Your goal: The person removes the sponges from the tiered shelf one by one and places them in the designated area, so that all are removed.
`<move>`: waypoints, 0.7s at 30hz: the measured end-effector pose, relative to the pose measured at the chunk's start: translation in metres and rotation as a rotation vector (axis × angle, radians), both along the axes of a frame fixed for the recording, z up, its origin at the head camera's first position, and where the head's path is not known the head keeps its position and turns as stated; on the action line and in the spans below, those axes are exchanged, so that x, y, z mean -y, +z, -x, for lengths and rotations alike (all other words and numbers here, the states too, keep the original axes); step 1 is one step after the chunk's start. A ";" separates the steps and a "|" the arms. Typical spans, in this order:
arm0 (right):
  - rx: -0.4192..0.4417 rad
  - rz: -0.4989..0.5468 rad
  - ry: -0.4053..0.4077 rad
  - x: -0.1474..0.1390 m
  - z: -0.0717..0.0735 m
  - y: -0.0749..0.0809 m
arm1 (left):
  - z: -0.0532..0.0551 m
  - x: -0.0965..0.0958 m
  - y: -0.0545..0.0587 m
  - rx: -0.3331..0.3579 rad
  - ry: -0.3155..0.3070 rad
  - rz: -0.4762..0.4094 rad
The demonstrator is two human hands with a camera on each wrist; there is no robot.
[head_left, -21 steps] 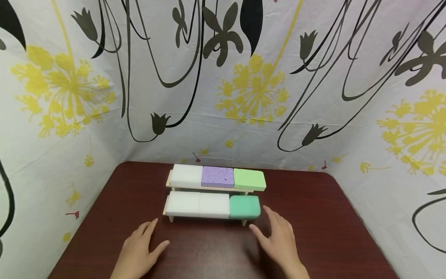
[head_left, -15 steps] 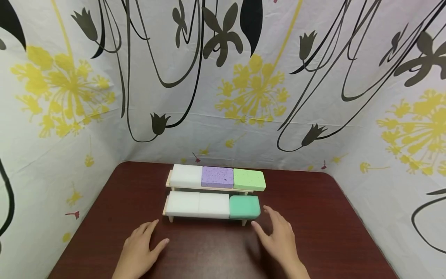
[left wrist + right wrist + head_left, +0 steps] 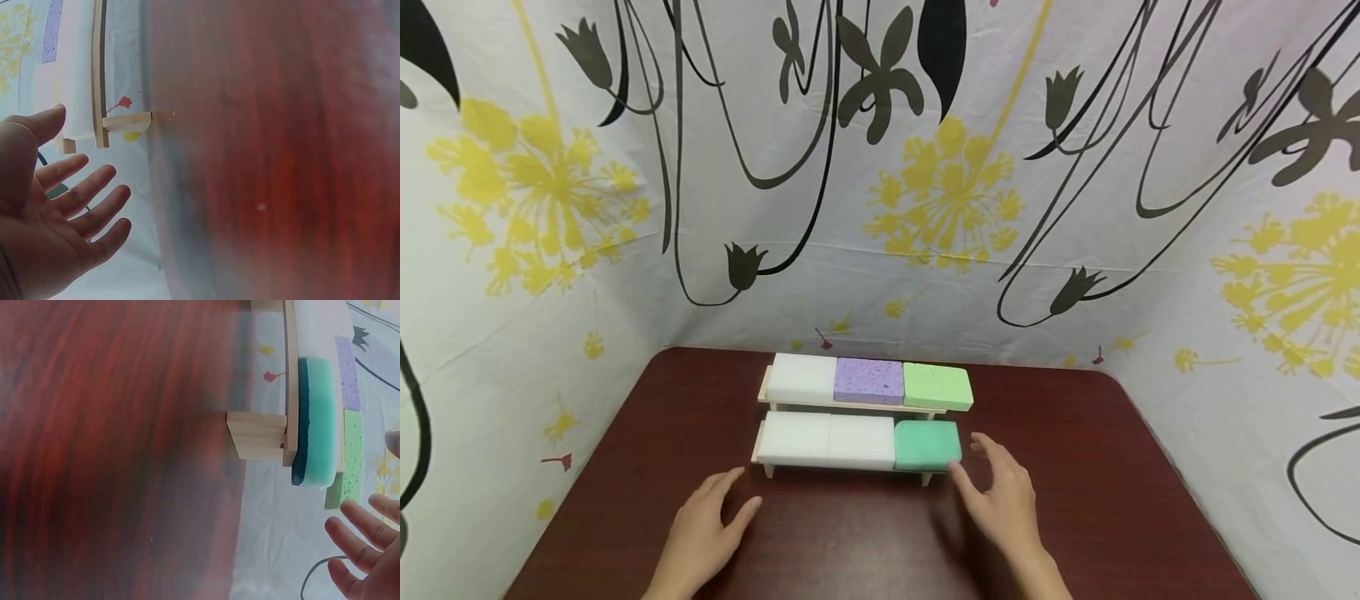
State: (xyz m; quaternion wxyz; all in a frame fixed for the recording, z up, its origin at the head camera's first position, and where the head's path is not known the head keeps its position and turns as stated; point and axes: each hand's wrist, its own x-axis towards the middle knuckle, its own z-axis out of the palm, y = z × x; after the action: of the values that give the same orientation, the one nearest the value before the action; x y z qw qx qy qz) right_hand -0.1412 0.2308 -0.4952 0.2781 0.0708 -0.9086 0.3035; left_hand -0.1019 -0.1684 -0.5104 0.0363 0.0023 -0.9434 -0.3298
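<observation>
On the wooden rack [image 3: 259, 435], a teal sponge [image 3: 927, 445] with a dark underside layer sits at the right end of the front tier. Beside it lie a white block [image 3: 861, 442] and another white block [image 3: 792, 439]. The rear tier bears a white block [image 3: 802, 377], a speckled purple sponge [image 3: 868, 382] and a speckled light green sponge [image 3: 937, 385]. My right hand [image 3: 1006, 504] hovers at the teal sponge's right corner, fingers spread, gripping nothing; thumb contact is unclear. Left of the rack's front, my left hand [image 3: 698, 529] is spread and holds nothing.
The rack stands toward the back of a dark red-brown table [image 3: 842, 550]. Behind the table and at both sides hangs a white cloth [image 3: 820, 208] with yellow and dark floral prints.
My right hand has edged forward, bringing its thumb up to the teal sponge's corner. My left hand has shifted slightly forward. Rack and sponges stay put.
</observation>
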 end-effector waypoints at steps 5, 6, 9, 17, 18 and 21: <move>0.009 0.005 -0.005 -0.002 0.004 0.003 | 0.005 0.001 0.003 0.003 0.005 -0.040; 0.011 0.007 -0.005 -0.003 0.005 0.004 | 0.006 0.001 0.004 0.007 0.007 -0.046; 0.015 0.012 -0.001 -0.003 0.007 0.006 | 0.009 0.002 0.005 0.023 0.018 -0.068; 0.029 0.008 -0.010 -0.004 0.011 0.008 | 0.012 0.002 0.003 -0.012 0.052 -0.107; 0.029 0.008 -0.011 -0.005 0.012 0.008 | 0.013 0.001 0.002 -0.020 0.057 -0.111; 0.027 0.007 -0.011 -0.006 0.014 0.009 | 0.014 0.000 0.000 -0.037 0.068 -0.122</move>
State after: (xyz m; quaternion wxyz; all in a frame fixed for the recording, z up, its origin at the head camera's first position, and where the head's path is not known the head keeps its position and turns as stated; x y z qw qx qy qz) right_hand -0.1552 0.2363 -0.4857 0.2676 0.0608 -0.9115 0.3063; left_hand -0.1160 -0.1687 -0.5108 0.0648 0.0306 -0.9200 -0.3854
